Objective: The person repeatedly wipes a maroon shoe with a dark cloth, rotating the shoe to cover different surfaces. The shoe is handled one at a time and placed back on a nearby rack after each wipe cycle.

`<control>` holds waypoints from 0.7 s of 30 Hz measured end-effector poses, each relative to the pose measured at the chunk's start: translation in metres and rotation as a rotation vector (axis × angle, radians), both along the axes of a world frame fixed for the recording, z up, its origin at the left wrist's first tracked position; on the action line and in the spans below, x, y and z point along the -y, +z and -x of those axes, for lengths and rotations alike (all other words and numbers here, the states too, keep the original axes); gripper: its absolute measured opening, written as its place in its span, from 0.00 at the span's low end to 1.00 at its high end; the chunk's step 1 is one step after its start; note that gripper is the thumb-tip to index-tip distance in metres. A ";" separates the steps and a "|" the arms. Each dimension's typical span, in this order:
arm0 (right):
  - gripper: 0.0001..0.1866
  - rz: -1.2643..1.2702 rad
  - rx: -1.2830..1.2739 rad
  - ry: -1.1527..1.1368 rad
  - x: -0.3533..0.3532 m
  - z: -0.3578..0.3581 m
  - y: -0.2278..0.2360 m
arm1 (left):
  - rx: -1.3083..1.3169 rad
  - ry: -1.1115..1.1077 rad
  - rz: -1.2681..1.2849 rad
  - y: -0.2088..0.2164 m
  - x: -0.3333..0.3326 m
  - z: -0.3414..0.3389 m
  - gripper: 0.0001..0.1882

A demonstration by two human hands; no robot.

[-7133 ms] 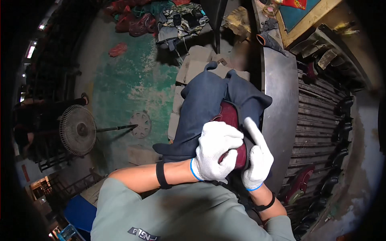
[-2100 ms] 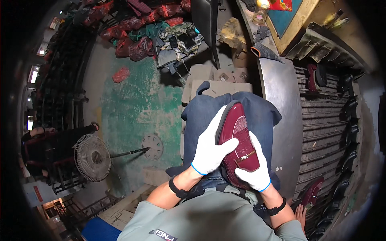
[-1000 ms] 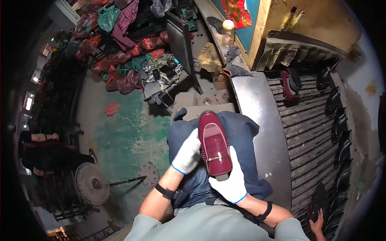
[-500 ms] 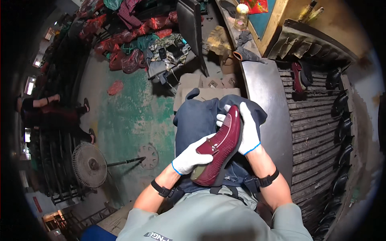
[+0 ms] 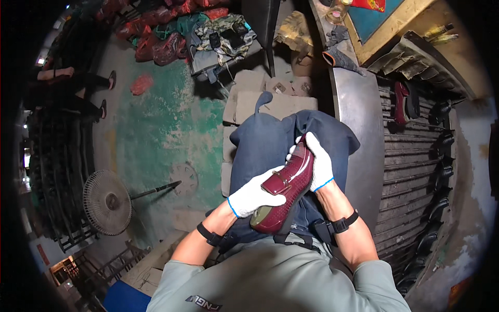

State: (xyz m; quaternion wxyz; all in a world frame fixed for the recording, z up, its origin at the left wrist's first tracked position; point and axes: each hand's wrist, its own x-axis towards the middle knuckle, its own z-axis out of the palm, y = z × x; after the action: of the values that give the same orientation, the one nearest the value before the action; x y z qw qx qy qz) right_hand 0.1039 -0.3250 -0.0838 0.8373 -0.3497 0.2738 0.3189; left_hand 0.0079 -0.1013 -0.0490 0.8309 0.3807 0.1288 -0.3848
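Note:
A glossy dark red loafer point(image 5: 289, 183) with a dark sole lies slanted across my lap, toe pointing away from me. Small perforations dot its side, and a strap with a metal trim crosses the top. My left hand point(image 5: 257, 196), in a white knit glove with a blue cuff, is closed round the heel half near the shoe's opening. My right hand point(image 5: 319, 162), gloved alike, grips the toe end, its palm along the sole side. Some fingertips show beyond the toe; the rest are hidden behind the shoe.
To my right runs a metal bench top point(image 5: 358, 114) beside a slatted rack point(image 5: 410, 182) with dark shoes along its far side. Another dark red shoe point(image 5: 401, 102) sits on the rack. A standing fan point(image 5: 108, 203) is at left; a person point(image 5: 78, 91) walks beyond it. Red bags point(image 5: 167, 49) lie at the back.
My view has shifted, so the surroundings sit differently. The loafer has rolled slightly, showing more of its top and strap. Both hands keep their hold. The person at left has moved farther off.

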 end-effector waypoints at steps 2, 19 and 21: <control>0.26 -0.101 -0.025 -0.012 0.000 -0.006 0.008 | 0.017 0.013 -0.022 0.005 0.003 -0.005 0.54; 0.67 0.749 0.760 0.101 0.034 0.107 0.104 | 0.465 0.376 -0.111 0.022 0.048 -0.020 0.54; 0.64 0.740 0.809 0.081 0.035 0.119 0.106 | 0.452 0.355 -0.012 0.031 0.044 -0.060 0.56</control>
State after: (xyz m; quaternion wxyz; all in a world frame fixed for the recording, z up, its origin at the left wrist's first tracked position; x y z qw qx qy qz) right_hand -0.0148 -0.3604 0.0223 0.6840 -0.7257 0.0103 0.0733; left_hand 0.0680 -0.1458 -0.0179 0.8908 0.4330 0.0072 -0.1378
